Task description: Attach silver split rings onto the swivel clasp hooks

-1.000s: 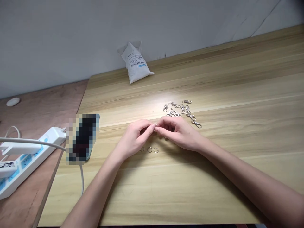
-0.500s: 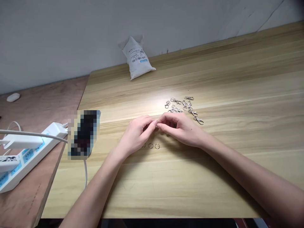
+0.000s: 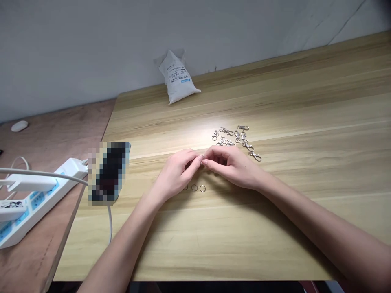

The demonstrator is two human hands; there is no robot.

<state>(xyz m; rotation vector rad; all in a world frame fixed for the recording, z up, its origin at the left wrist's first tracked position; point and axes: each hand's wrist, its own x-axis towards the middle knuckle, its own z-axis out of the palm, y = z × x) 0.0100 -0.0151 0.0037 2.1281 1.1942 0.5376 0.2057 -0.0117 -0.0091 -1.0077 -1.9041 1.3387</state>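
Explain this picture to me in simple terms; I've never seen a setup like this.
There is no machine here: a person works bare-handed, seen from a camera worn on the head, looking forward and down. The left hand and right hand pinch a small metal piece, mostly hidden by the fingers. On the wooden table, loose rings lie nearer the person, metal clasps farther off, and a white packet near the wall. A power strip sits left, on a reddish-brown surface.
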